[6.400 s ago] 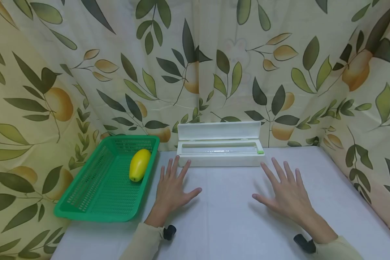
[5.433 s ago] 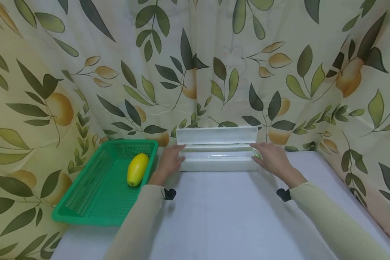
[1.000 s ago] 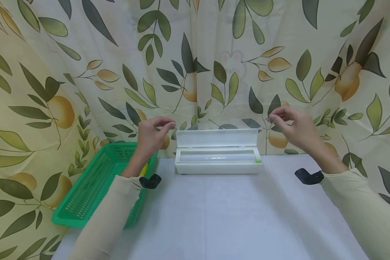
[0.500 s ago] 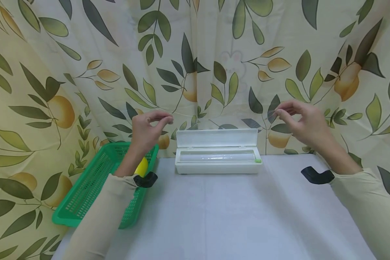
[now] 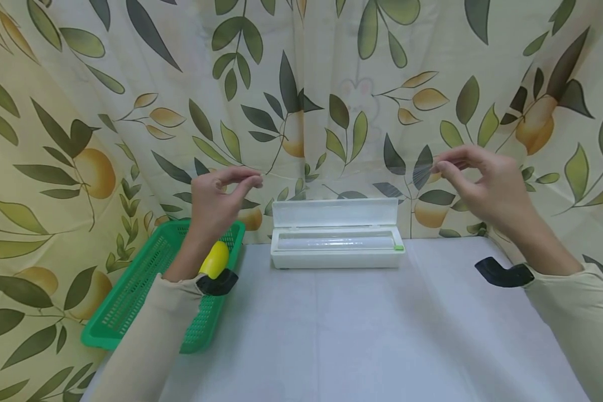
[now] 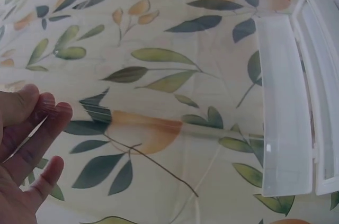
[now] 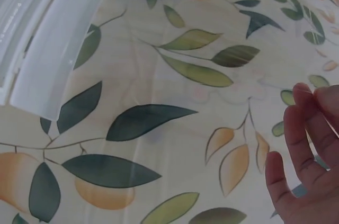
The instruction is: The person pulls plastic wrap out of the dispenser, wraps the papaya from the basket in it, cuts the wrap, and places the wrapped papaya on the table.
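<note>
Two raised hands, the left hand [image 5: 220, 196] at 9 o'clock and the right hand [image 5: 487, 184] at 3 o'clock, are each seen pinching a top corner of a clear film sheet [image 5: 347, 187] stretched above the open white dispenser box [image 5: 338, 245] at 12 o'clock on the table [image 5: 362, 335].

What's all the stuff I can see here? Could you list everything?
Film: one sheet, clear, stretched above the dispenser between both hands.
Dispenser: one, white, lid open, back of the table.
Basket: one, green, left edge of the table.
Fruit: one, yellow, in the basket.
Table: one, white.
Curtain: leaf-and-fruit print, around the table.
Left hand: pinches the film's left corner.
Right hand: pinches the film's right corner.
</note>
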`<state>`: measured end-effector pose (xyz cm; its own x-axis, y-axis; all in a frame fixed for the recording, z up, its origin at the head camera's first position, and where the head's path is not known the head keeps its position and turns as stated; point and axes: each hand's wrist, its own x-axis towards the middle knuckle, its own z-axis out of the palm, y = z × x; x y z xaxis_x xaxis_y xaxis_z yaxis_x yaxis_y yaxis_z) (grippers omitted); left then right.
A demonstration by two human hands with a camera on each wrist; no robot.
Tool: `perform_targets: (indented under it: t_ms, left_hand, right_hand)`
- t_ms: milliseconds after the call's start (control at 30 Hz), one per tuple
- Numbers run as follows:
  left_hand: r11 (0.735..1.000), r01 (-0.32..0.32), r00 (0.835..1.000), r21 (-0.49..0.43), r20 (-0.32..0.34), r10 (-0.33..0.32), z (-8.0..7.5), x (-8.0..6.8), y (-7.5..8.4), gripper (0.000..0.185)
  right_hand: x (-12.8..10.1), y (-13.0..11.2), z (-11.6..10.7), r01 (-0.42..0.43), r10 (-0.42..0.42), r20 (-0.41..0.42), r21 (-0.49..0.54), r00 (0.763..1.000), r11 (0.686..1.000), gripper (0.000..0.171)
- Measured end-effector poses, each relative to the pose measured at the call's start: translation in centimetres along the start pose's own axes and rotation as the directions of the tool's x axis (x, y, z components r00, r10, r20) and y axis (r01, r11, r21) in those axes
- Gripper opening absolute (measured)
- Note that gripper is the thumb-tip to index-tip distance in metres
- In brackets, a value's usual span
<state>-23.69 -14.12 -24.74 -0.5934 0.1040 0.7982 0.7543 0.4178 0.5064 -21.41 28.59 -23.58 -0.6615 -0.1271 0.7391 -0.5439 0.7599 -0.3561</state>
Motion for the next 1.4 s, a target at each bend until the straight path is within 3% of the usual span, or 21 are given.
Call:
perform_targets:
  t_ms: [500,767,867,1100,1233,1400]
  left_hand:
    - [0.998,-0.062,0.998,-0.024,-0.021,0.061,-1.5,0.0,2.5,0.007]
    - [0.995,-0.097,0.995,-0.014,-0.019,0.097,-2.5,-1.2,3.8,0.007]
    - [0.988,-0.152,0.988,-0.005,-0.002,0.152,-2.9,-2.1,4.3,0.010]
    - [0.962,-0.264,0.963,-0.065,0.039,0.267,-3.8,-5.2,5.4,0.021]
    - [0.962,-0.259,0.963,-0.083,0.055,0.264,-4.1,-7.3,5.7,0.025]
    - [0.965,-0.235,0.967,-0.112,0.074,0.244,-4.2,-10.2,5.8,0.015]
  right_hand:
    - [-0.6,-2.3,-2.3,0.040,-0.040,-0.021,0.006,0.999,0.999,0.014]
    - [-2.0,-2.9,-3.5,0.062,-0.063,-0.031,-0.037,0.998,0.997,0.012]
    - [-3.0,-3.2,-4.0,0.088,-0.088,-0.017,-0.019,0.996,0.996,0.008]
    - [-6.2,-3.5,-4.8,0.205,-0.209,0.069,0.062,0.976,0.977,0.017]
    - [-8.6,-3.9,-4.9,0.183,-0.192,0.113,0.086,0.975,0.979,0.023]
    - [-11.6,-4.0,-4.7,0.166,-0.201,0.141,0.227,0.969,0.960,0.020]
